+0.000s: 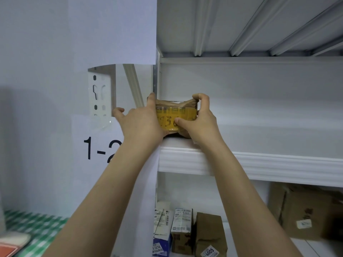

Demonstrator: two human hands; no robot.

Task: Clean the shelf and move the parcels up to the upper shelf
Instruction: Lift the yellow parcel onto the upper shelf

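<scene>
A small brown parcel [175,110] wrapped in yellow tape with handwritten digits sits at the left end of the white upper shelf [259,164]. My left hand [141,123] grips its left side, fingers up along the edge. My right hand [200,119] holds its right side, fingers curled over the top corner and thumb on the front. On the lower shelf stand several parcels: a white-and-blue labelled one [161,232], a small labelled box [181,230], a brown packet marked 4005 [210,236] and a larger cardboard box [304,212].
A white side panel with a "1-2" sign [100,149] and a slotted upright [99,95] stands left of the shelf. A green checked surface [37,225] lies at the lower left. The shelf above shows ribbed metal underneath [259,25].
</scene>
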